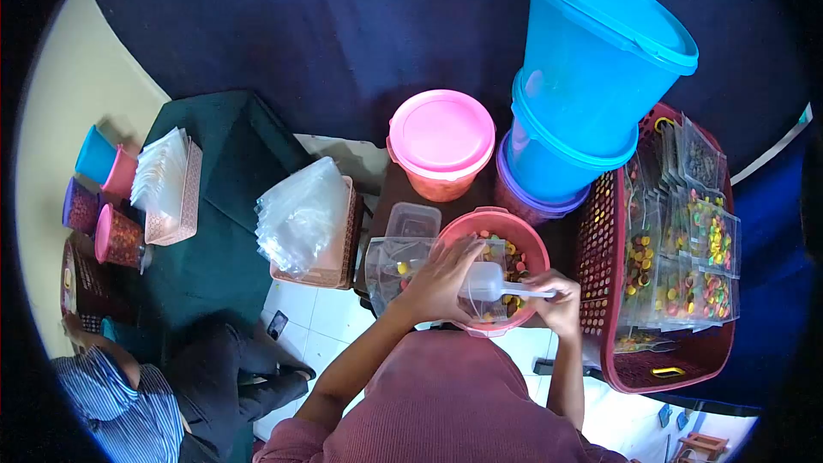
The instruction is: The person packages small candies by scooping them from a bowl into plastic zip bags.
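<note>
Clearly mid-scoop: filling a small clear bag (396,267) with the coloured round pieces (513,259) from the pink bowl (533,240). Right hand (557,302) wrapped shut round the handle of a translucent white scoop (485,281), grip closed, scoop head lying over the bowl and reaching toward the bag. Left hand (443,279) bent over the bag's mouth, fingers curled and touching the plastic at the bowl's near-left rim; looks to be pinching the bag open, though the exact hold sits hidden under the knuckles, so cannot tell how tight. A few yellow pieces showing through the bag already, so probably partway through one fill rather than at its start.

Next move, judging from this: calls for tipping the scoop steadily into the bag's mouth while keeping that mouth spread and steady, since the film is limp and the pieces small enough to bounce out.

Around the bowl: a clear lidded box (412,219) just behind the bag, a basket of empty bags (310,223) to the left, a pink-lidded tub (441,144) behind, stacked blue tubs (591,77), and a red crate (660,266) of filled packets on the right. Another person's striped sleeve (120,411) at lower left, well apart.
</note>
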Tool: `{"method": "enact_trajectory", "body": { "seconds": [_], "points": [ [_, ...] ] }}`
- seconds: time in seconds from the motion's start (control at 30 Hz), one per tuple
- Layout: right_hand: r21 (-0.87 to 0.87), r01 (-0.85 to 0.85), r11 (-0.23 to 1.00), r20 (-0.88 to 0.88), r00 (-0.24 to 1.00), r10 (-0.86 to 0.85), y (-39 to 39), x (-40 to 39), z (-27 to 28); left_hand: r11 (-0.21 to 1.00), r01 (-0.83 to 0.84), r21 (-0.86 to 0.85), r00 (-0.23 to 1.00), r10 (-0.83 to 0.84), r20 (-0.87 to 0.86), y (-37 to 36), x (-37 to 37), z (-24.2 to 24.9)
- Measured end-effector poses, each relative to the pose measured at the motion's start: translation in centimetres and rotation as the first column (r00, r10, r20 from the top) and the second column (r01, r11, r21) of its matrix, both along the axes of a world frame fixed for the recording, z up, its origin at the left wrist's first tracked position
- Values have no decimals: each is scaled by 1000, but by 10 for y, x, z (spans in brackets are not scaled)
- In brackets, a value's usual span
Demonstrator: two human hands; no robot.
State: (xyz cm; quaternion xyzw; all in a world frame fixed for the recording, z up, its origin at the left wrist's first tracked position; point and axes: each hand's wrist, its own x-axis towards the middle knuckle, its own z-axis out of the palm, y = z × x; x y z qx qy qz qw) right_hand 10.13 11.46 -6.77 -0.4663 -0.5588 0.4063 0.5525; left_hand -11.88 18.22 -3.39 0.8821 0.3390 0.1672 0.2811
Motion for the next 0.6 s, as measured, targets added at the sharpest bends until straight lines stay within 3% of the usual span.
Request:
{"method": "enact_trajectory", "body": {
  "seconds": [0.1, 0.17, 0.23, 0.3, 0.37, 0.43, 0.47, 0.5, 0.57, 0.6],
  "points": [
    [-70, 204, 976, -97, 973, -211, -11, 6, 22, 992, -26, -120, 999, 31, 41, 3, -8, 6],
    [-36, 308, 951, -293, 906, -305, -13, 2, 30, 986, -56, -159, 998, 61, 22, 1, -18, 5],
    [-12, 339, 941, -263, 907, -330, -12, 5, 20, 980, -170, -104, 986, 168, -21, -3, -23, 13],
    [-158, 387, 909, -224, 882, -414, -4, -2, 14, 981, -173, -92, 985, 173, -15, -4, -23, 12],
    [-264, 254, 930, -189, 932, -308, 2, 2, -15, 988, -132, -74, 991, 132, 0, -4, -19, 14],
    [-296, 238, 925, 263, 951, -161, 3, 1, -14, 991, -117, -72, 993, 118, 8, -6, -13, 13],
    [-62, 343, 937, 443, 851, -282, 2, -5, -10, 993, -98, -73, 995, 99, 14, -7, -11, 13],
    [-62, 339, 939, 443, 852, -279, 3, -12, 2, 992, -102, -73, 995, 103, 14, -8, -9, 13],
    [342, 457, 821, 547, 613, -570, 7, -19, 19, 993, -85, -81, 996, 85, 4, -8, -5, 14],
    [219, 428, 876, 487, 730, -479, 6, -18, 17, 993, -90, -80, 996, 91, 6, -7, -2, 14]
  ]
}}
